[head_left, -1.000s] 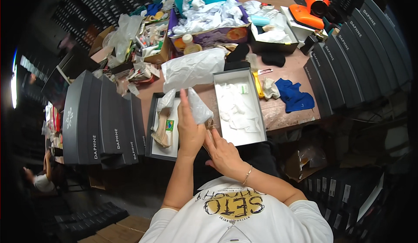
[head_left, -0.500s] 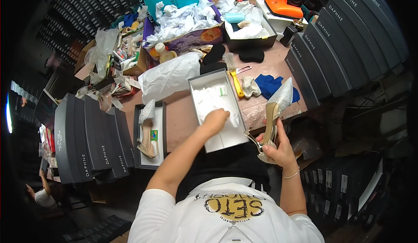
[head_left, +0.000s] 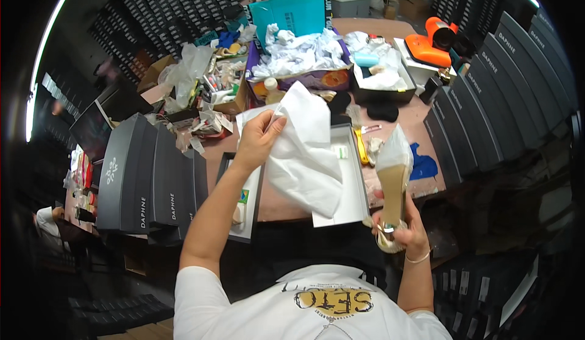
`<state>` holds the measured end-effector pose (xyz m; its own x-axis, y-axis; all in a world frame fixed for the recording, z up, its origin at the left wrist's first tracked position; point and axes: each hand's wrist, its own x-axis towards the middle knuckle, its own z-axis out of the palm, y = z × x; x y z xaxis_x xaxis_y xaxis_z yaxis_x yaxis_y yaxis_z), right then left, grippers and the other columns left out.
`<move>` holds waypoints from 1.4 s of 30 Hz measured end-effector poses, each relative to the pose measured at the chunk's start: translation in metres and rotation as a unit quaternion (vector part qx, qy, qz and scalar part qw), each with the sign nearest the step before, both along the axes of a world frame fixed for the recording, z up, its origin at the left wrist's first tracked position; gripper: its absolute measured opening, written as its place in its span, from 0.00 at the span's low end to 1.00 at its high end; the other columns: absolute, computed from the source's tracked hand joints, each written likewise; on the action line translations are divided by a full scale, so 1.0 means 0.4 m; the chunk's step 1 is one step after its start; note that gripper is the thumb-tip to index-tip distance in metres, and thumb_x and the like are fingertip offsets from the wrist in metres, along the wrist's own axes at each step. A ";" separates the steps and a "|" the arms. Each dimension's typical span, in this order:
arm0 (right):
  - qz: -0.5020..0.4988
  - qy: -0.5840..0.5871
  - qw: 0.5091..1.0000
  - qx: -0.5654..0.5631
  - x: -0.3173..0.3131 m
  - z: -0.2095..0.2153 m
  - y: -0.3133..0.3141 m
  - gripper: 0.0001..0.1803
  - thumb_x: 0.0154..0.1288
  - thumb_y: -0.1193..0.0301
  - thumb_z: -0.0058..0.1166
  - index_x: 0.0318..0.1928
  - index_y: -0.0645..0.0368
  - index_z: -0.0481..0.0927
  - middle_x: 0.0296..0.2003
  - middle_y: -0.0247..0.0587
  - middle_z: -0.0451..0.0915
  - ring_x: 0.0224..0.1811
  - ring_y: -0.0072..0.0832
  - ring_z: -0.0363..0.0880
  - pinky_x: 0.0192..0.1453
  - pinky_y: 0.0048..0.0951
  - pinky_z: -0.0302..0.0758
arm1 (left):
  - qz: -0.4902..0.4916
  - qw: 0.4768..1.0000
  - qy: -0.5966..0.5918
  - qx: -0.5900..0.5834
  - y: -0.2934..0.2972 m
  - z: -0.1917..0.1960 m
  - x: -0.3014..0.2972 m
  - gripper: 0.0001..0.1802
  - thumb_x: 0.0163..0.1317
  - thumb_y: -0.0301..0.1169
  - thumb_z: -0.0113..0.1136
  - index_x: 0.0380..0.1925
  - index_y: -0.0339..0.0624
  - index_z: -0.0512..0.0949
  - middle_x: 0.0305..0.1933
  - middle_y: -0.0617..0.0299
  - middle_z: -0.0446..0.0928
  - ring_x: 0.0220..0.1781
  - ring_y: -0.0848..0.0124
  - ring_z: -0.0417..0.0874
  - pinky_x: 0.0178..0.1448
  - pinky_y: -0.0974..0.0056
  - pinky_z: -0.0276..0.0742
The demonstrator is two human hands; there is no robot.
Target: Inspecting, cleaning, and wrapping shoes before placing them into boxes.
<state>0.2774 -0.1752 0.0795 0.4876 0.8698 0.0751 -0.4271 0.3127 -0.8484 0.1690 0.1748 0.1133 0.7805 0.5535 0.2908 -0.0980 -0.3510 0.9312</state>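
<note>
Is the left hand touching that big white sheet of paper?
Touching. The head view shows the left hand pinching the top edge of the white tissue paper, lifting it above the open shoebox.

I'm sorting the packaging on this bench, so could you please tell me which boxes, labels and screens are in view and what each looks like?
Open shoe box: centre of table, long, white inside.
Box lid: left of it, dark, shallow, a shoe inside.
Dark boxes: stacked upright at left, grey-black, light lettering.
Dark box row: right side, upright.
Teal carton: far end, flat panel.
Small label: in the lid, green and yellow.
Screens: none clearly visible.
</note>
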 end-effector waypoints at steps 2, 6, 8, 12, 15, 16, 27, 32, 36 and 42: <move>0.079 0.041 0.993 0.076 0.010 0.009 0.011 0.54 0.43 0.71 0.64 0.70 0.69 0.49 0.60 0.66 0.64 0.42 0.42 0.82 0.43 0.36 0.81 | 0.031 0.989 0.050 0.132 0.021 0.021 0.017 0.14 0.68 0.36 0.56 0.29 0.37 0.75 0.24 0.75 0.67 0.27 0.84 0.62 0.31 0.71 0.61; 0.237 0.004 0.971 0.001 0.020 0.015 0.080 0.55 0.47 0.69 0.65 0.72 0.68 0.45 0.64 0.64 0.60 0.49 0.41 0.79 0.49 0.36 0.78 | -0.146 0.973 0.166 0.072 0.017 -0.064 0.098 0.14 0.68 0.35 0.55 0.31 0.34 0.77 0.25 0.71 0.70 0.30 0.82 0.65 0.34 0.72 0.65; 0.298 -0.037 0.953 -0.029 0.030 -0.002 0.159 0.52 0.53 0.72 0.60 0.73 0.66 0.42 0.63 0.54 0.62 0.47 0.30 0.78 0.51 0.29 0.75 | -0.188 0.969 0.158 -0.033 0.034 -0.132 0.114 0.14 0.69 0.35 0.54 0.33 0.34 0.78 0.26 0.70 0.72 0.31 0.82 0.67 0.36 0.73 0.66; 0.171 -0.122 0.968 -0.134 0.063 -0.082 0.204 0.53 0.51 0.73 0.59 0.73 0.66 0.42 0.63 0.51 0.63 0.48 0.29 0.77 0.52 0.28 0.75 | -0.061 0.977 0.167 0.121 0.100 -0.055 0.050 0.14 0.71 0.36 0.52 0.37 0.35 0.80 0.33 0.72 0.78 0.35 0.84 0.73 0.39 0.75 0.70; 0.210 -0.310 0.908 -0.185 0.121 -0.158 0.228 0.52 0.52 0.71 0.60 0.72 0.68 0.44 0.60 0.56 0.66 0.49 0.38 0.78 0.52 0.33 0.75 | 0.003 0.988 0.053 -0.143 0.149 0.029 -0.006 0.13 0.71 0.35 0.51 0.40 0.36 0.78 0.34 0.69 0.79 0.33 0.83 0.76 0.39 0.75 0.73; 0.231 -0.392 0.854 -0.252 0.122 -0.172 0.260 0.52 0.52 0.70 0.61 0.72 0.68 0.44 0.60 0.58 0.66 0.51 0.41 0.77 0.54 0.34 0.74 | 0.010 0.982 0.020 -0.189 0.154 0.046 -0.010 0.12 0.71 0.35 0.51 0.41 0.37 0.78 0.34 0.68 0.79 0.32 0.83 0.77 0.38 0.75 0.74; -0.001 -0.266 0.950 -0.162 -0.070 -0.109 0.479 0.23 0.67 0.69 0.54 0.59 0.67 0.69 0.48 0.46 0.78 0.52 0.30 0.77 0.55 0.28 0.73 | -0.106 0.936 -0.079 -0.325 -0.077 -0.001 -0.046 0.29 0.67 0.39 0.57 0.64 0.42 0.61 0.59 0.57 0.69 0.51 0.69 0.78 0.54 0.62 0.76; 0.033 0.084 0.995 -0.049 -0.074 -0.100 0.425 0.33 0.73 0.50 0.42 0.64 0.65 0.62 0.58 0.45 0.71 0.58 0.34 0.73 0.60 0.35 0.72 | 0.029 0.996 0.048 0.070 -0.136 -0.124 -0.179 0.34 0.56 0.44 0.69 0.58 0.37 0.70 0.58 0.53 0.70 0.54 0.60 0.76 0.61 0.56 0.70; 0.058 0.077 0.994 -0.058 -0.084 -0.128 0.417 0.37 0.71 0.44 0.40 0.64 0.65 0.61 0.57 0.42 0.71 0.56 0.29 0.72 0.59 0.31 0.71 | 0.123 0.985 0.054 -0.107 -0.218 -0.247 -0.252 0.11 0.62 0.29 0.62 0.42 0.36 0.79 0.44 0.56 0.76 0.47 0.68 0.78 0.52 0.66 0.75; 0.039 -0.104 0.975 -0.193 -0.081 -0.213 0.423 0.33 0.74 0.47 0.39 0.58 0.69 0.69 0.50 0.39 0.74 0.49 0.22 0.70 0.51 0.24 0.70 | 0.077 0.987 -0.003 -0.142 -0.189 -0.281 -0.337 0.12 0.65 0.24 0.56 0.48 0.36 0.71 0.55 0.56 0.70 0.51 0.74 0.74 0.54 0.71 0.71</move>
<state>0.2450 -0.0062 -0.0057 0.4283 0.8864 -0.1760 -0.2439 -0.0741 -0.9670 0.0342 0.0990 0.0011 0.6793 0.7252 0.1121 -0.0701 -0.0880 0.9937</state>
